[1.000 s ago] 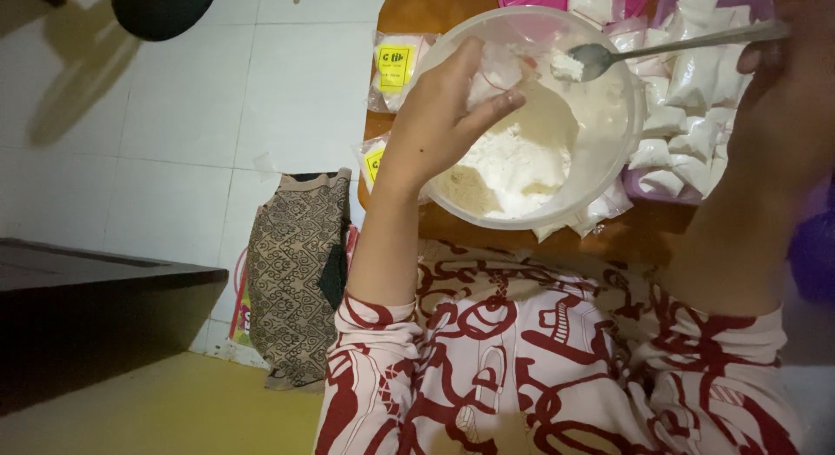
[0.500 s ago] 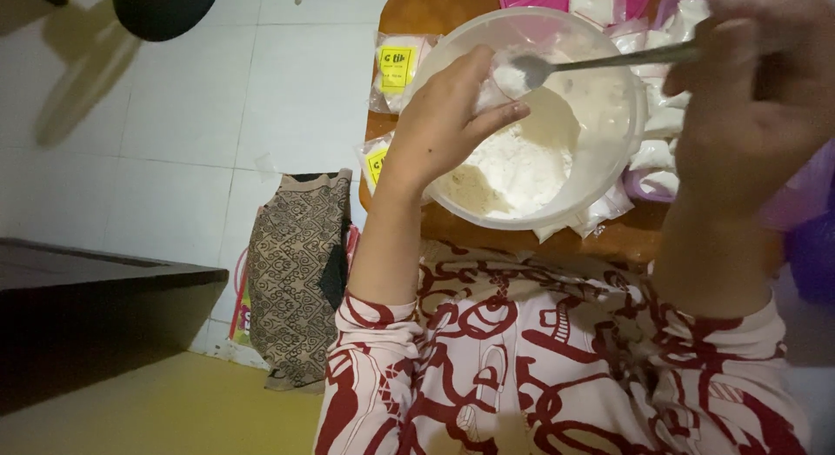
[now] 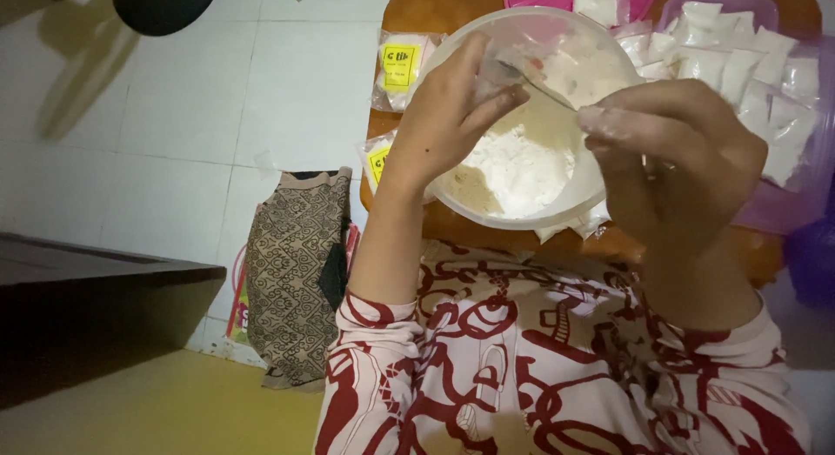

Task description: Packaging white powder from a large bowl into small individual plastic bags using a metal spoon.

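- Left hand (image 3: 452,116) pinches a small clear bag (image 3: 509,68) open over the bowl (image 3: 487,213).
- Right hand (image 3: 687,163) grips a spoon (image 3: 544,88), its tip at the bag's mouth.
- White powder (image 3: 522,163) lies in the bowl on the wooden table (image 3: 435,7).
- Filled packets (image 3: 739,63) are piled in a tray just beside it.

White tiled floor (image 3: 174,116) fills the view from nine to twelve o'clock, with soft shadows. Dark furniture edge (image 3: 96,307) at eight o'clock. Yellow mat (image 3: 174,411) at seven. Round dark object (image 3: 163,3) at eleven.
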